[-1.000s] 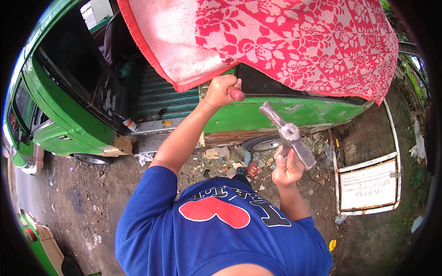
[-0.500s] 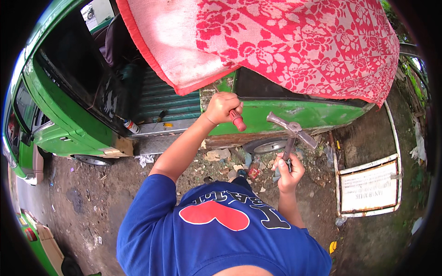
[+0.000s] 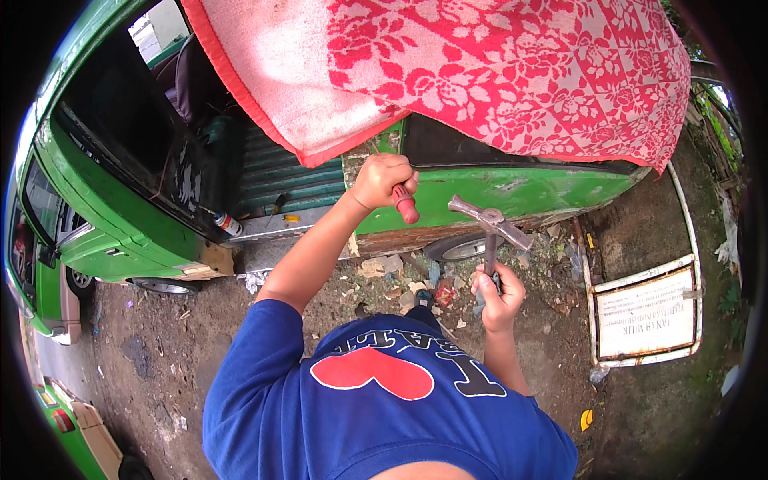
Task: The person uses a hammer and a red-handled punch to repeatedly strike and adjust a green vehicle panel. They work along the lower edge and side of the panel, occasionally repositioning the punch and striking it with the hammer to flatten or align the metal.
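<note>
My left hand [image 3: 384,179] is closed around a screwdriver [image 3: 406,206] with a red handle. Its butt end sticks out below my fist, and a bit of thin shaft shows above, against the worn edge of the green vehicle body [image 3: 496,190]. In my right hand [image 3: 501,298] is a metal hammer [image 3: 491,220], gripped by its handle with the head upward. The hammer head hangs in the air to the right of the screwdriver's butt, apart from it. A pink and red flowered towel [image 3: 496,80] drapes over the vehicle just above my hands.
The vehicle's open doorway shows a ribbed teal floor [image 3: 292,178]; a spray can [image 3: 228,224] lies by its sill. Rubbish litters the ground by the wheel [image 3: 464,249]. At right lies a white sign in a rusty frame [image 3: 646,310]. Another green vehicle [image 3: 76,428] stands lower left.
The hammer has shifted a little to the left, toward the screwdriver. My left hand keeps its grip at nearly the same spot, and the whole view has moved slightly.
</note>
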`<action>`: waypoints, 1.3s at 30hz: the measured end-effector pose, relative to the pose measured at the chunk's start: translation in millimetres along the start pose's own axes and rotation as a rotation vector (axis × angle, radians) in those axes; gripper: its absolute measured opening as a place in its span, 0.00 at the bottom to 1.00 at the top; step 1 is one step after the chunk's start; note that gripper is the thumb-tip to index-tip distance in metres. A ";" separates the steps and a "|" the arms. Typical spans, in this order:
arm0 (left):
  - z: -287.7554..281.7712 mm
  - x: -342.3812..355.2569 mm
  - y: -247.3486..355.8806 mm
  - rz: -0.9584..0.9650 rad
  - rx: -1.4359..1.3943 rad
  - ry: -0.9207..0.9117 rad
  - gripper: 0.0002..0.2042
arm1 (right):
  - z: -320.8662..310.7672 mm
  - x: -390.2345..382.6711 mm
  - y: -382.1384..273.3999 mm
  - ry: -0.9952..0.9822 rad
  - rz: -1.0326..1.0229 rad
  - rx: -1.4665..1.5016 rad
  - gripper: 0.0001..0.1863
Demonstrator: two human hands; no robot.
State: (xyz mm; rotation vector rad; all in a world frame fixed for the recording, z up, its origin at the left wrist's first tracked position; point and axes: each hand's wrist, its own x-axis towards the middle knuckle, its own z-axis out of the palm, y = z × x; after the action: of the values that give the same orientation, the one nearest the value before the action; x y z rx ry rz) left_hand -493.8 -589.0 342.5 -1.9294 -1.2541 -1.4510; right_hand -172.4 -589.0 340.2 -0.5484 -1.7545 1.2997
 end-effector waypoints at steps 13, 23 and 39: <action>6.0 20.7 -1.3 -0.082 -0.019 -0.072 0.12 | 15.5 12.5 9.0 -0.023 -0.392 -0.354 0.22; 13.0 23.4 6.2 -0.113 -0.029 -0.092 0.14 | 6.7 3.6 2.0 0.047 -0.344 -0.279 0.24; 23.2 28.5 7.5 -0.198 0.170 -0.324 0.08 | -51.6 20.2 12.0 0.104 0.138 0.085 0.23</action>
State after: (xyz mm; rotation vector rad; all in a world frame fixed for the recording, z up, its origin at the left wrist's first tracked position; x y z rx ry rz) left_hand -473.7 -563.5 361.3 -2.0243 -1.6958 -1.1018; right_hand -141.7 -541.3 341.2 -0.6857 -1.5922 1.4084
